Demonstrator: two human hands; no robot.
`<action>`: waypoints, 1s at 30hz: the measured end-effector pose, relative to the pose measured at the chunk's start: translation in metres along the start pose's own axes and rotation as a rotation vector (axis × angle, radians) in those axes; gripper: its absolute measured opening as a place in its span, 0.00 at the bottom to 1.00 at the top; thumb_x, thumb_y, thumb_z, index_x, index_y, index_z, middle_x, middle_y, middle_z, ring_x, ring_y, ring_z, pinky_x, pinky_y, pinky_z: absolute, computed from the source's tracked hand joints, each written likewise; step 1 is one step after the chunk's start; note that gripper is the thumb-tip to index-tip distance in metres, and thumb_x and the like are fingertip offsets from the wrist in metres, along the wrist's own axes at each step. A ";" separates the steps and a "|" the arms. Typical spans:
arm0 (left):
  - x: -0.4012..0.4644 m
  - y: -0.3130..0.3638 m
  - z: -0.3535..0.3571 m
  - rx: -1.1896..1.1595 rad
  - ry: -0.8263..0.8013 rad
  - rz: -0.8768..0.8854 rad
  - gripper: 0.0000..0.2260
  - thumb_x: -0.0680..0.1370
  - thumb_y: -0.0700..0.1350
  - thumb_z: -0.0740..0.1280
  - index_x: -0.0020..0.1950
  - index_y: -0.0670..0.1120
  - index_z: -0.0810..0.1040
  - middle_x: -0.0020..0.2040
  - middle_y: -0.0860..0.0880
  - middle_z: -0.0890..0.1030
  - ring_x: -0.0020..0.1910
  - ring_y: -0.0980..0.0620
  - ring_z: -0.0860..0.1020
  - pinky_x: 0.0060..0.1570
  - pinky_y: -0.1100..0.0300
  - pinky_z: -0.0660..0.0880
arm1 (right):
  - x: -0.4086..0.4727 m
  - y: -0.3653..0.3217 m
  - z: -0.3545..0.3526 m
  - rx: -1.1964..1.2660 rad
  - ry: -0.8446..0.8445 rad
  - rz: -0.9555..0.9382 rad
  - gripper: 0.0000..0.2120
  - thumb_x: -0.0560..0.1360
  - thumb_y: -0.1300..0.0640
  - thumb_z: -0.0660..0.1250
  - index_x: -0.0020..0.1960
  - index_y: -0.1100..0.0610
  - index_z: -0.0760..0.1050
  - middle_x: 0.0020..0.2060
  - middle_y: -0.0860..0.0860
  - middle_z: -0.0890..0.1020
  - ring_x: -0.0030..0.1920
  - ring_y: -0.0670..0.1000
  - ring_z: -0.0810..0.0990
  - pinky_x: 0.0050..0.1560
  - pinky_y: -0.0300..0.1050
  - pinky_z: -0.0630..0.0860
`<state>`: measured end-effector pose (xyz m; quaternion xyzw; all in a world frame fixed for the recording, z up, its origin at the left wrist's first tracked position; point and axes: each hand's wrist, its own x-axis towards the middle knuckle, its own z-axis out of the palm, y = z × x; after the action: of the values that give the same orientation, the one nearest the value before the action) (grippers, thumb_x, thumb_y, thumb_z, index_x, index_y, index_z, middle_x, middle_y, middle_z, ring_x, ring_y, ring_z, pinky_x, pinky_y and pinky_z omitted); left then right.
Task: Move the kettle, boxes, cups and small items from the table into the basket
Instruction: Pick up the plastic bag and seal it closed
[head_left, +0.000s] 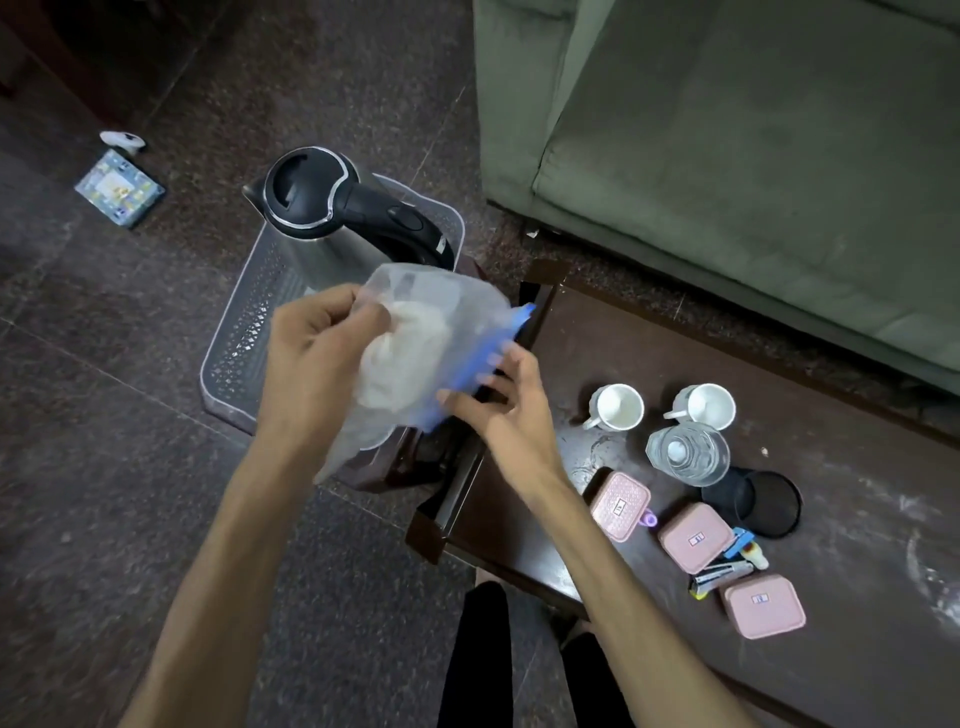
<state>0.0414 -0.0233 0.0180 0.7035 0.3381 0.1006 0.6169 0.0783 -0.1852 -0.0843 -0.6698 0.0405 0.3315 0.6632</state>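
Note:
A steel kettle (332, 218) with a black lid and handle stands in the clear perforated basket (244, 332) on the floor. Above the basket's near end, my left hand (317, 358) is shut on a translucent plastic bag (431, 332) with a blue zip edge and something pale inside. My right hand (498, 405) touches the bag's blue edge with spread fingers. On the dark table (841, 519) stand two white cups (615, 408) (704, 405), a clear glass jar (688, 452) and three pink boxes (621, 505) (695, 538) (762, 605).
A black round holder (763, 501) lies on its side by the jar, with a stapler (719, 576) and small items between the boxes. A green sofa (753, 156) stands behind the table. A small patterned box (120, 188) and a white object (122, 139) lie on the floor.

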 end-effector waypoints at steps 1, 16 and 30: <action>-0.003 0.007 0.003 -0.144 -0.058 -0.088 0.07 0.72 0.43 0.69 0.40 0.39 0.80 0.35 0.44 0.76 0.33 0.48 0.75 0.32 0.58 0.72 | 0.000 -0.003 -0.006 0.101 -0.005 -0.008 0.33 0.63 0.51 0.81 0.65 0.45 0.74 0.56 0.42 0.85 0.58 0.45 0.84 0.56 0.40 0.80; -0.036 -0.088 0.102 0.092 -0.018 -0.431 0.14 0.79 0.43 0.72 0.64 0.48 0.79 0.58 0.44 0.82 0.57 0.46 0.82 0.53 0.54 0.79 | -0.086 -0.022 -0.157 0.206 0.080 0.200 0.10 0.79 0.56 0.71 0.47 0.61 0.87 0.42 0.56 0.87 0.42 0.52 0.84 0.45 0.47 0.82; -0.172 -0.072 0.214 0.115 -0.345 -0.174 0.07 0.72 0.37 0.78 0.42 0.46 0.83 0.37 0.46 0.85 0.35 0.51 0.81 0.41 0.61 0.79 | -0.130 0.002 -0.210 0.389 0.257 0.272 0.03 0.77 0.63 0.73 0.47 0.60 0.87 0.33 0.52 0.82 0.34 0.46 0.80 0.41 0.38 0.82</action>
<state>0.0065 -0.2965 -0.0486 0.7126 0.2920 -0.0943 0.6310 0.0583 -0.4277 -0.0420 -0.5548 0.2769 0.3156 0.7183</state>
